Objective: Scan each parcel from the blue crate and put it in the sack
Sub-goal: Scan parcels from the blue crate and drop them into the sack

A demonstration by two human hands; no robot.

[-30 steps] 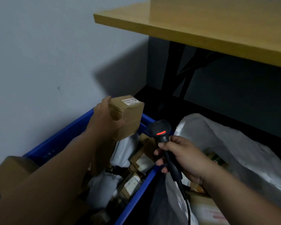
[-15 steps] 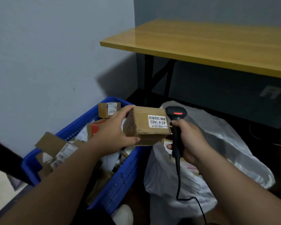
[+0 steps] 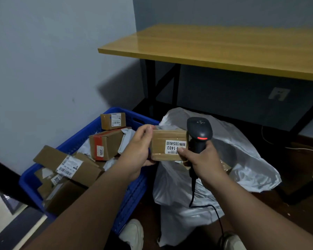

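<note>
My left hand (image 3: 138, 150) grips a small brown cardboard parcel (image 3: 163, 141) by its left end, above the gap between crate and sack. A white label reading 1403 faces me on its front. My right hand (image 3: 201, 159) holds a black barcode scanner (image 3: 199, 132) upright just right of the parcel, its red light lit, and my right thumb touches the label's edge. The blue crate (image 3: 134, 192) stands at lower left with several boxes and white mailers inside. The white sack (image 3: 242, 159) sits open on the floor to the right, under both hands.
A yellow-topped table (image 3: 224, 46) with black legs stands behind the sack. A grey wall runs along the left. The scanner's black cable (image 3: 215, 212) trails down over the sack. My white shoes (image 3: 132, 233) show at the bottom edge.
My left hand lifted the parcel out of the crate and brought it right, over the sack's edge. The scanner hand rose beside it, and the thumb now touches the label.
</note>
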